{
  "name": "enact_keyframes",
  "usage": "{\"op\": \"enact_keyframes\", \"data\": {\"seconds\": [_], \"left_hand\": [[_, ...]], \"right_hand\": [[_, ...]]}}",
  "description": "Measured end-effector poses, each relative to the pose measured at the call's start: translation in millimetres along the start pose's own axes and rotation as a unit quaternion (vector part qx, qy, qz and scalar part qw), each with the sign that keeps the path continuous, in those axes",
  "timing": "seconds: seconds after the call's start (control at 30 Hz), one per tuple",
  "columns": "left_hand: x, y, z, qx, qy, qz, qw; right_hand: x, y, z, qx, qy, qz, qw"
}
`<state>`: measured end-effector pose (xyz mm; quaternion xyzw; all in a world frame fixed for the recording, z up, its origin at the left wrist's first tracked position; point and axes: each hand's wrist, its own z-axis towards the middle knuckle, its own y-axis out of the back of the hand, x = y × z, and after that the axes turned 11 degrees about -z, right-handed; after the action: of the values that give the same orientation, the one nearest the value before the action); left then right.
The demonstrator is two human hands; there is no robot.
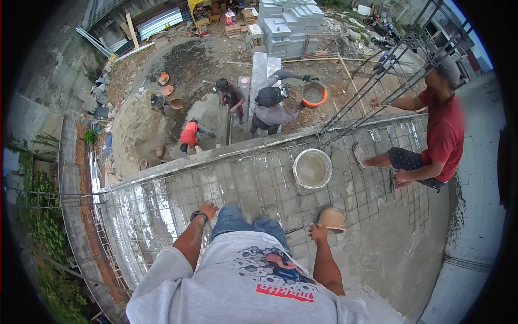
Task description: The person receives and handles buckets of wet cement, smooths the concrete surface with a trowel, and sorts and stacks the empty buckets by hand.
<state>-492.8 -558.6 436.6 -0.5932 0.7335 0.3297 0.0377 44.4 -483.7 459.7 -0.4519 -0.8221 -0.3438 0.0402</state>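
My left hand (208, 209), with a dark watch (199, 216) at the wrist, hangs beside my jeans with nothing in it, its fingers loosely apart. On the other side, my right hand (318, 232) is closed at the edge of an orange-tan bucket (332, 220). That bucket is tipped over near the wet concrete; its inside is mostly hidden. Farther forward, a white bucket (312, 169) with grey, watery contents stands on the rebar mesh (248, 178).
A person in a red shirt (445, 129) stands at the right near upright rebar (372, 81). Below the slab edge (216, 156), a person in grey (267, 110) raises an orange bucket (314, 95) of grey mix. Others work by a sand pile (132, 121); grey blocks (288, 29) are stacked beyond.
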Motion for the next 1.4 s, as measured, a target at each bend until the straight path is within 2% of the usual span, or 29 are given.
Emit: {"op": "enact_keyframes", "data": {"seconds": [0.13,0.2,0.3,0.4,0.43,0.53,0.6,0.7,0.73,0.8,0.87,0.93,0.97,1.07,1.1,1.23,1.33,1.4], "left_hand": [[-2.7,19.9,20.7,0.068,0.012,0.022,0.997],[-4.6,29.9,39.2,0.106,0.018,0.016,0.994],[8.1,41.2,100.5,0.095,-0.065,0.085,0.99],[-38.3,63.3,113.8,0.11,-0.074,0.099,0.986],[-38.3,67.4,137.7,0.101,-0.109,0.139,0.979],[-87.7,83.1,140.2,0.146,-0.084,0.058,0.984],[-92.0,87.9,173.4,0.158,-0.151,0.072,0.973],[-90.9,84.7,206.9,0.198,-0.122,0.023,0.972],[-98.7,83.5,206.6,0.199,-0.127,0.071,0.969],[-105.4,79.1,201.5,0.194,-0.133,0.161,0.958],[-113.5,78.3,204.4,0.274,-0.358,0.292,0.843],[-139.9,61.4,144.4,0.218,-0.1,0.176,0.955],[-107.8,44.6,212.7,0.205,-0.14,0.198,0.948],[-129.3,28.5,174.0,0.308,-0.019,0.069,0.949],[-139.3,22.9,141.0,0.25,-0.097,0.145,0.953],[-154.4,-8.1,101.2,0.266,-0.117,0.167,0.942],[-149.8,-31.5,97.3,0.262,-0.146,0.236,0.924],[-150.8,-52.5,102.6,0.256,-0.149,0.278,0.914]], "right_hand": [[-11.4,-18.6,-21.7,-0.051,-0.003,-0.026,0.998],[-17.7,-29.9,-32.3,-0.075,-0.02,0.015,0.997],[-24.6,-49.5,-53.1,-0.121,-0.029,0.048,0.991],[-28.0,-74.3,-75.8,-0.131,-0.06,0.049,0.988],[-28.5,-83.6,-86.0,-0.129,-0.079,0.052,0.987],[-25.5,-108.2,-121.9,-0.135,-0.102,-0.026,0.985],[-42.3,-138.2,-127.8,-0.13,-0.119,0.0,0.984],[-41.7,-163.0,-154.6,-0.114,-0.165,0.05,0.978],[-44.2,-171.5,-158.5,-0.107,-0.182,0.068,0.975],[-64.2,-201.9,-157.3,-0.166,-0.193,0.083,0.964],[-74.4,-211.4,-165.7,-0.21,-0.191,0.064,0.957],[-72.5,-206.1,-189.7,-0.235,-0.173,0.012,0.956],[-79.0,-208.4,-189.9,-0.239,-0.182,0.026,0.954],[-115.4,-224.3,-176.2,-0.228,-0.213,0.079,0.947],[-120.4,-222.4,-174.2,-0.211,-0.23,0.105,0.944],[-102.0,-172.6,-195.8,-0.176,-0.277,0.215,0.92],[-120.9,-146.3,-192.1,-0.173,-0.216,0.255,0.927],[-137.1,-136.8,-188.6,-0.232,-0.2,0.228,0.924]]}}
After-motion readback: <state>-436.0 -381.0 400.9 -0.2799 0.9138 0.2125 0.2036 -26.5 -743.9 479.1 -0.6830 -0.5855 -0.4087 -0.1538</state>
